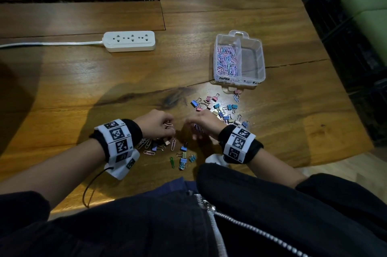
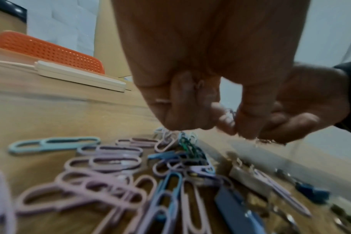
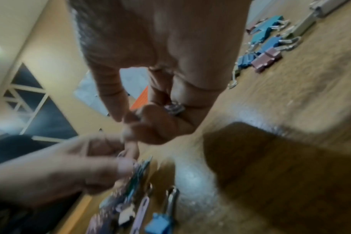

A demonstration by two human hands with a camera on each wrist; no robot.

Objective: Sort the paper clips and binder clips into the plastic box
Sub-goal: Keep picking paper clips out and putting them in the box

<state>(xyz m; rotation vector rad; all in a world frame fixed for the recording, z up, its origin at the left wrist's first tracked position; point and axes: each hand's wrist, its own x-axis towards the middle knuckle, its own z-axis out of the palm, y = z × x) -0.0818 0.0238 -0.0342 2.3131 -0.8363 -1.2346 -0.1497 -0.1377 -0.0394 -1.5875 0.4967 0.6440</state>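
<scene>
A clear plastic box [image 1: 259,61] stands at the right; its left compartment is full of pastel paper clips [image 1: 227,60] and its right one is bare. My left hand [image 1: 165,125] pinches a pink paper clip [image 1: 168,124] above a mixed pile of paper clips and binder clips [image 1: 167,149] near my body. In the left wrist view the left hand [image 2: 190,110] is curled over loose paper clips [image 2: 102,182]. Close beside it, my right hand [image 1: 196,126] holds a small bunch of paper clips [image 3: 173,108] in curled fingers. A heap of binder clips [image 1: 219,110] lies below the box.
A white power strip [image 1: 129,40] with its cord lies at the back left of the wooden table [image 1: 83,89]. An orange perforated object [image 2: 50,49] stands beyond the strip. The table's edge runs along the right side, next to dark shelving.
</scene>
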